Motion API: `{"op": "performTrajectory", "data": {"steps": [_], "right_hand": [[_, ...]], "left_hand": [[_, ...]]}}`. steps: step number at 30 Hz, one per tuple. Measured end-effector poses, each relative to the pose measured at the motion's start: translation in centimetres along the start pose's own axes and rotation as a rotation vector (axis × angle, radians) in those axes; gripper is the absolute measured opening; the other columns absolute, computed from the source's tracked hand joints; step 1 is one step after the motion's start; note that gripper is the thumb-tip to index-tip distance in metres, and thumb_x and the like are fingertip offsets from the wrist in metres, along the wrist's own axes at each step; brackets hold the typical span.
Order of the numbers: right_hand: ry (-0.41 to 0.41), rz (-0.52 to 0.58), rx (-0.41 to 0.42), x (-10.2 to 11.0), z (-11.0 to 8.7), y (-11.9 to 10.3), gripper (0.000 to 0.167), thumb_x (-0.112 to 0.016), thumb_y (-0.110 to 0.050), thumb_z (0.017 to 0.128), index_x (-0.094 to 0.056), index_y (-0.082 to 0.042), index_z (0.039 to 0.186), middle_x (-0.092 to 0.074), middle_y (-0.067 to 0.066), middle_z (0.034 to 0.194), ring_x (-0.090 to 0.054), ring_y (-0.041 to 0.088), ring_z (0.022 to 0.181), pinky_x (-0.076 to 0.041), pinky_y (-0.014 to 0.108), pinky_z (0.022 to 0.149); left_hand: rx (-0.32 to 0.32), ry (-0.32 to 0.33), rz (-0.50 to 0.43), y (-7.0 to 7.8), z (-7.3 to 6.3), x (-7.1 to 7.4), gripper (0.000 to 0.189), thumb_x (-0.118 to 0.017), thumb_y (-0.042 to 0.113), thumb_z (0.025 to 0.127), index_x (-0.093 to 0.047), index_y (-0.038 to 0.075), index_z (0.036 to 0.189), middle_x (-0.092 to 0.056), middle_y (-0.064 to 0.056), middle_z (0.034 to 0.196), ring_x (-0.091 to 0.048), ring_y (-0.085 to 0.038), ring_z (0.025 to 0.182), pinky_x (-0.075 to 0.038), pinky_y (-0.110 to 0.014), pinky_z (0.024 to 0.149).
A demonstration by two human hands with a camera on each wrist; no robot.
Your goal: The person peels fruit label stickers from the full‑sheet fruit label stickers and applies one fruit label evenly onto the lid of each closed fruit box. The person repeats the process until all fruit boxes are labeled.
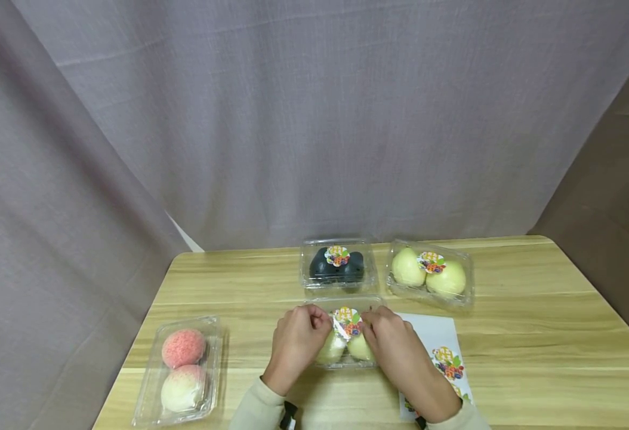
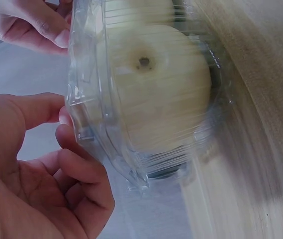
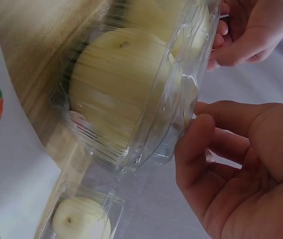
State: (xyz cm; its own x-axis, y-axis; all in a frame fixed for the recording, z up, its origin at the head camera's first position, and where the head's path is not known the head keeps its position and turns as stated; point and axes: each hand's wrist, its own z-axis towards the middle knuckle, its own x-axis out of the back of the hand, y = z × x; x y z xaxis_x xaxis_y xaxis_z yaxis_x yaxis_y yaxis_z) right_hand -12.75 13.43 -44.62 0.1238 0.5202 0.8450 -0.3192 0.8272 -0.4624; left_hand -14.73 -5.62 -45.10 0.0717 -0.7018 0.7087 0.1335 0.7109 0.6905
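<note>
The head view alone shows print on the sticker (image 1: 348, 323) pinched by left hand (image 1: 297, 336) and right hand (image 1: 395, 341).

Pale yellow-green on the pears (image 1: 360, 348), near-black on the dark fruit (image 1: 321, 267), speckled pink and cream on the peaches (image 1: 183, 348). Orange, green, red and white across the stickers (image 1: 347, 322). Streaky tan on the table (image 1: 540, 334), grey-mauve on the curtain (image 1: 336, 119).

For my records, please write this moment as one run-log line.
left hand: at left edge of sticker; right hand: at its right edge; clear fruit box: beneath sticker; sticker sheet: right of box
</note>
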Motion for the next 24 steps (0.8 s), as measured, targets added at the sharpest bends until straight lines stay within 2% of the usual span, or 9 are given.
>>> {"op": "performTrajectory", "data": {"steps": [6, 11, 18, 24], "right_hand": [[0.014, -0.042, 0.025, 0.1, -0.1, 0.0, 0.016, -0.078, -0.008, 0.095, -0.079, -0.002, 0.110, -0.062, 0.003, 0.083, -0.055, 0.011, 0.063, -0.055, 0.034, 0.057], [0.052, -0.101, 0.071, 0.2, -0.5, 0.0, 0.012, -0.079, -0.008, 0.093, -0.080, -0.006, 0.105, -0.061, 0.002, 0.081, -0.056, 0.013, 0.060, -0.052, 0.032, 0.051], [0.095, -0.185, 0.115, 0.2, -0.8, 0.1, 0.006, -0.081, -0.010, 0.092, -0.077, -0.014, 0.093, -0.058, 0.001, 0.078, -0.056, 0.015, 0.061, -0.050, 0.033, 0.047], [0.088, -0.224, 0.127, 0.3, -1.4, 0.2, 0.009, -0.084, -0.011, 0.090, -0.075, -0.015, 0.092, -0.056, -0.001, 0.080, -0.053, 0.013, 0.067, -0.046, 0.027, 0.043]], "left_hand": [[-0.035, 0.026, -0.008, 0.0, 0.0, -0.1, 0.010, -0.076, 0.011, 0.089, -0.073, 0.016, 0.080, -0.059, 0.011, 0.065, -0.048, -0.004, 0.051, -0.042, -0.024, 0.049], [-0.039, 0.031, -0.026, -0.1, 0.0, -0.2, 0.006, -0.078, 0.012, 0.090, -0.074, 0.014, 0.085, -0.059, 0.011, 0.065, -0.048, -0.003, 0.050, -0.042, -0.023, 0.049], [-0.050, 0.034, -0.042, -0.5, -0.3, -0.3, 0.007, -0.077, 0.011, 0.091, -0.075, 0.014, 0.085, -0.058, 0.012, 0.065, -0.047, -0.002, 0.051, -0.043, -0.022, 0.050], [-0.077, 0.057, -0.073, -0.9, -0.6, -0.5, 0.007, -0.077, 0.009, 0.091, -0.075, 0.013, 0.085, -0.059, 0.011, 0.068, -0.048, -0.001, 0.055, -0.044, -0.021, 0.052]]}}
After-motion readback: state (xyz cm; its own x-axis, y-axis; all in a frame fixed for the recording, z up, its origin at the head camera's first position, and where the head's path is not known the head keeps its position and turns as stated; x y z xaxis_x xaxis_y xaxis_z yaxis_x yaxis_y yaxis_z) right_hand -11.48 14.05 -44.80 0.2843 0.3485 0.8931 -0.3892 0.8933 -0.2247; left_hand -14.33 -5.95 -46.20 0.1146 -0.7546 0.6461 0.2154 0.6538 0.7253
